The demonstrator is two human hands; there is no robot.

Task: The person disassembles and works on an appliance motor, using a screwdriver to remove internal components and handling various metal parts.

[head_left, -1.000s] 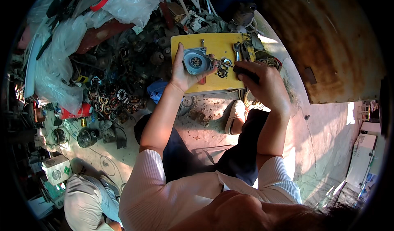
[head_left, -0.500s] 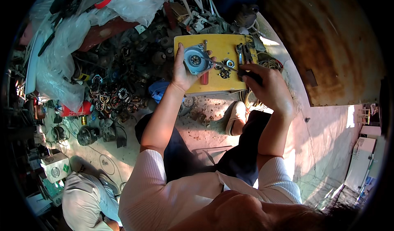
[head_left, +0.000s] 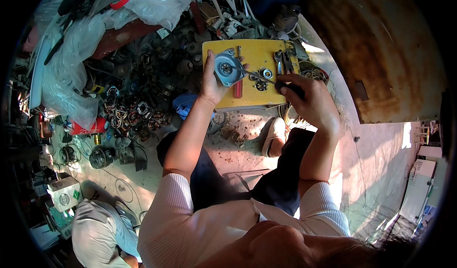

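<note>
My left hand point(head_left: 213, 85) is wrapped round the edge of a grey metal motor end cover point(head_left: 230, 71), holding it up over the yellow work surface point(head_left: 257, 98). A screwdriver point(head_left: 296, 89) with a dark handle is gripped in my right hand point(head_left: 315, 101). Its shaft runs left to the cover's right side; I cannot tell where the tip rests. Below the shaft lies a dark round part point(head_left: 260, 85), and near it a shiny bearing ring point(head_left: 267, 73). A red-handled screwdriver point(head_left: 238, 90) lies partly hidden behind the cover and fingers.
An adjustable wrench point(head_left: 278, 62) and dark pliers point(head_left: 287, 61) lie at the surface's far right. Heaped motor parts point(head_left: 128, 108) and clear plastic sheeting point(head_left: 71, 77) fill the left. A rusty brown panel point(head_left: 381, 54) stands right. Another person point(head_left: 97, 230) is at lower left.
The end cover has tilted and turned slightly in my left hand, so its inside shows at another angle. My right hand with the screwdriver has hardly moved.
</note>
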